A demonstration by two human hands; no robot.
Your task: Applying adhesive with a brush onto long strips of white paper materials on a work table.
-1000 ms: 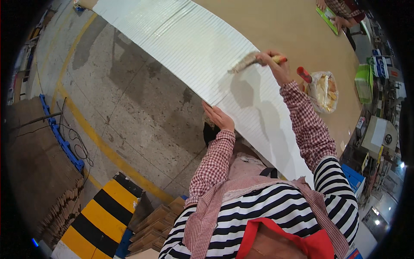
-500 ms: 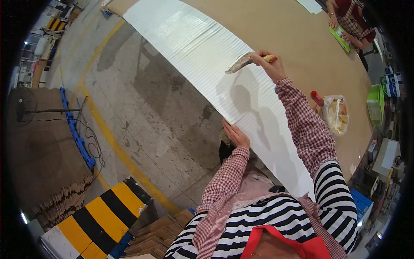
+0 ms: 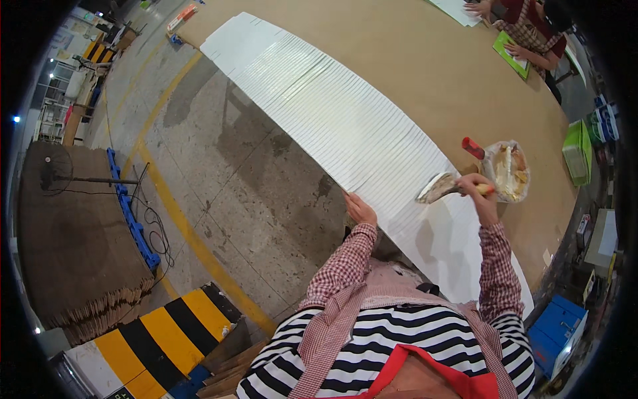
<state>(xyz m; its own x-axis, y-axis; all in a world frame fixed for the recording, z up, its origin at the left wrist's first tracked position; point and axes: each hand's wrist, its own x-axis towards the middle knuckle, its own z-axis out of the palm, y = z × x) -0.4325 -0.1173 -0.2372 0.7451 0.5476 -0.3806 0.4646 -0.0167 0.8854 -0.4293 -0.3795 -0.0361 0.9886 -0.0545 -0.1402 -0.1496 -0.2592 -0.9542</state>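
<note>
My right hand (image 3: 477, 193) is closed round the handle of a wide glue brush (image 3: 440, 188). Its pale, coated bristles lie against the fanned white sheets (image 3: 319, 86), which overlap in a long row of narrow strips along the table's left edge. A wet shine covers the strips toward the far end. At the near edge of the row, my left hand (image 3: 361, 209) rests with stretched fingers touching the sheets' border. Right of the brush stands a plastic-lined tub (image 3: 508, 171) of yellowish paste, with a red-handled tool (image 3: 473, 147) beside it.
The brown table (image 3: 399, 73) curves away to the right. Across it, a co-worker's hands (image 3: 518, 52) are by a green item (image 3: 510, 54) and white papers (image 3: 458, 10). Left on the floor are a cardboard stack (image 3: 80, 226) and a yellow-black striped barrier (image 3: 166, 329).
My right hand has drawn the brush toward me and to the right, near the tub. My left hand stays at the sheets' edge. One co-worker's hand has moved onto the white papers.
</note>
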